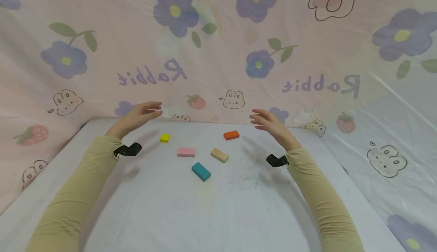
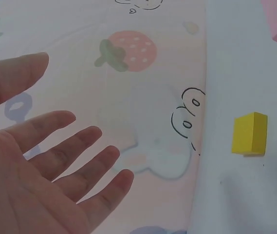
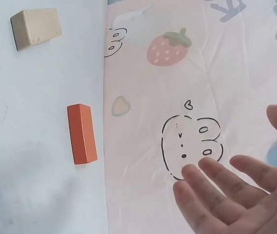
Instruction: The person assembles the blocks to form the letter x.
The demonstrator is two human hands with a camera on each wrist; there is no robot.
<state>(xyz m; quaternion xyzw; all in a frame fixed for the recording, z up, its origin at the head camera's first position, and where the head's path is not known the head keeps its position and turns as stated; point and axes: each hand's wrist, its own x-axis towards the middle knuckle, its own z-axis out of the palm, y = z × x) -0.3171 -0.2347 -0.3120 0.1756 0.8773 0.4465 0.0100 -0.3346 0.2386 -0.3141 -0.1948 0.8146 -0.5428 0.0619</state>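
Both hands hover above the white table with nothing in them, palms facing inward. My left hand [image 1: 138,116] has its fingers spread and relaxed; a small yellow block [image 1: 165,138] is the nearest thing to it. At the right, my right hand [image 1: 271,125] holds its fingers loosely extended, closest to an orange block [image 1: 231,135]. Between the hands lie a pink block [image 1: 186,152], a natural wood block [image 1: 219,155] and, nearer the body, a teal block [image 1: 201,171]. The yellow block [image 2: 250,134] shows clearly in the left wrist view, the orange block [image 3: 82,134] in the right.
A pale curtain [image 1: 218,55] printed with flowers, rabbits and strawberries hangs behind the white table [image 1: 177,214] and down its sides. Dark smudges [image 1: 249,180] mark the tabletop right of the teal block. Black wrist cameras [image 1: 128,149] sit at both cuffs.
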